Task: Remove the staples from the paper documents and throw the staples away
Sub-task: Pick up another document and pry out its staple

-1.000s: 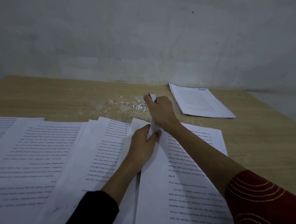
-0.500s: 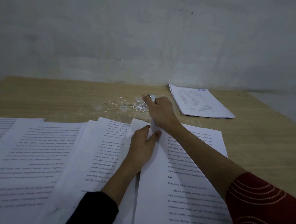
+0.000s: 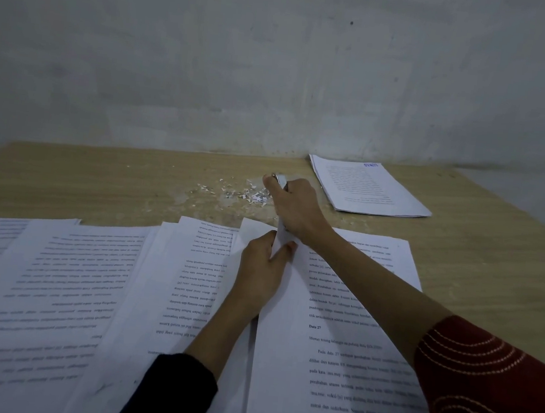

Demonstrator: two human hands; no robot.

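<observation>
Now right hand [image 3: 294, 208] grips metal tool [image 3: 280, 179], left hand [image 3: 261, 269] pinches document [image 3: 350, 349].

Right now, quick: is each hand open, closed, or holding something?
Left hand: closed, pinching the lifted corner of the paper document.
Right hand: closed around a small metal tool, probably a staple remover.

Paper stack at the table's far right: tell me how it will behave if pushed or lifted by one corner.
The paper stack lies flat on the table, so a push would probably slide it, perhaps fanning the top sheets. Lifted by one corner it would likely droop, being thin sheets. Whether a staple binds it cannot be seen.
</observation>
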